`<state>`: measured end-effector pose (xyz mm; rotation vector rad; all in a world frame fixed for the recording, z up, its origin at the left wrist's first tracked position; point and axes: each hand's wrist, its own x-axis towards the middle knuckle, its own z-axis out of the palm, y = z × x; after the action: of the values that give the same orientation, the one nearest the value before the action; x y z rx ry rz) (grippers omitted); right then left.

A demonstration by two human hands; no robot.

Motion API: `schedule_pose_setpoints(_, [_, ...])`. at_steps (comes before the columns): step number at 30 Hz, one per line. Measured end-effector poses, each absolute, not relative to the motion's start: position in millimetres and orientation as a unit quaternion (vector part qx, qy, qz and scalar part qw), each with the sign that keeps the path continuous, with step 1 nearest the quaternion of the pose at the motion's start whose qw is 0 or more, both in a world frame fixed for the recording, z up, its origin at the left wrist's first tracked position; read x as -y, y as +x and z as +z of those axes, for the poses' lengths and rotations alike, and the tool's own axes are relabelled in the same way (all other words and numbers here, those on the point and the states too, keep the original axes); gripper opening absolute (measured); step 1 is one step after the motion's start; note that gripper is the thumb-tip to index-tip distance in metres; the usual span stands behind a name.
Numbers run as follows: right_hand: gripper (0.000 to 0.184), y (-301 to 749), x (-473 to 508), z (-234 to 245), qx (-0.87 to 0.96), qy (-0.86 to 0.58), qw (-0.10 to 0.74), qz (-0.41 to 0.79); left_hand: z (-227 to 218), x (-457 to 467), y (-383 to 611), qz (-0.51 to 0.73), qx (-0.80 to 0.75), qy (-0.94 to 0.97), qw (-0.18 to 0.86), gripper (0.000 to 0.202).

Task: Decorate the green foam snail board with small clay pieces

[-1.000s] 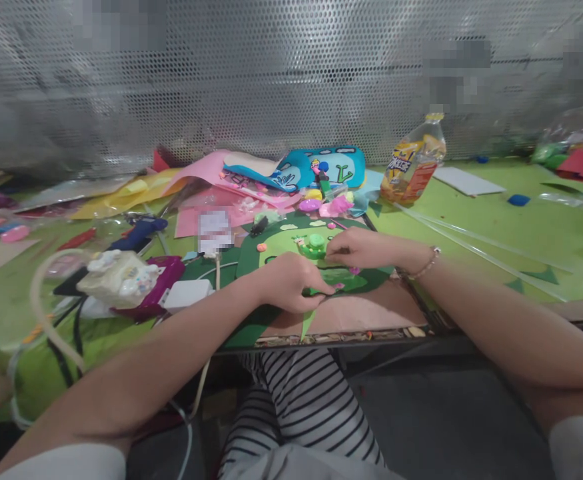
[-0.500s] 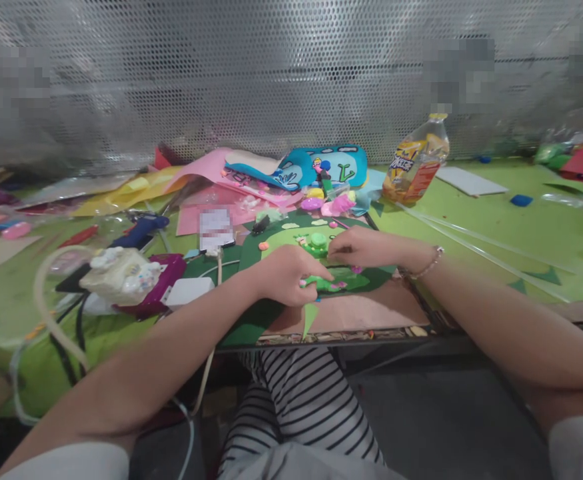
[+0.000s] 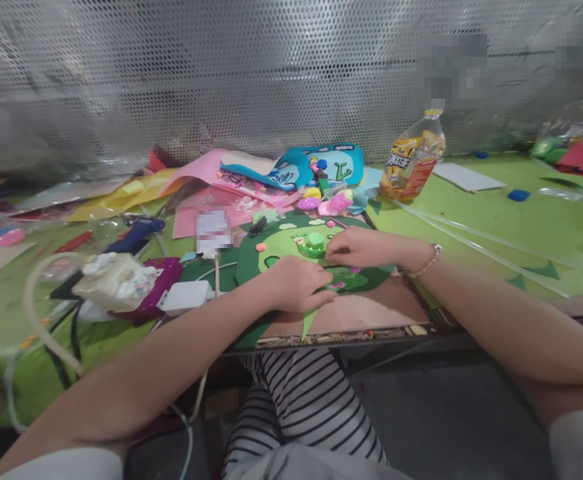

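A dark and light green foam-like craft picture [image 3: 251, 243] lies before me at the table's front edge. On it sits a green clay figure [image 3: 316, 241] with a round raised top, beside small pink bits [image 3: 338, 285]. My left hand [image 3: 298, 283] rests over the lower left of the picture, thumb and index finger stretched out and apart. Just right of the green figure, my right hand [image 3: 351, 247] has its fingers curled together, and whatever they hold is hidden. An orange clay blob [image 3: 260, 247] is at the picture's left side.
Behind are a blue craft picture [image 3: 351, 167], pink sheets [image 3: 201, 170] and colourful clay packs [image 3: 338, 201]. An orange-labelled bottle [image 3: 411, 160] stands back right. At left are a white-decorated box [image 3: 116, 283], a white adapter [image 3: 187, 297], cables and a blue glue gun [image 3: 136, 235].
My left hand has shifted slightly down and flattened over the green shape it was touching, covering more of it. My right hand stays almost in place. The view has moved slightly.
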<state>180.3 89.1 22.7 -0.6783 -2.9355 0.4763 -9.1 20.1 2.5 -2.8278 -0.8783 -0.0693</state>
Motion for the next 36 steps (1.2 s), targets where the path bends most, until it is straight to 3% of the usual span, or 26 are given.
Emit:
schedule_pose_setpoints(15, [0.027, 180, -89, 24, 0.962, -0.232, 0.028, 0.143, 1, -18, -4, 0.009, 0.243, -0.961, 0.134, 0.028])
schedule_pose_setpoints(24, [0.022, 179, -85, 28, 0.960, -0.230, 0.026, 0.154, 4, -26, -14, -0.085, 0.314, -0.931, 0.166, 0.038])
schedule_pose_setpoints(28, [0.022, 179, -83, 31, 0.959, -0.234, 0.025, 0.156, 1, -26, -13, -0.097, 0.263, -0.943, 0.179, 0.041])
schedule_pose_setpoints(36, [0.025, 180, -85, 27, 0.962, -0.230, 0.029, 0.146, -6, -24, -9, -0.071, 0.180, -0.958, 0.213, 0.019])
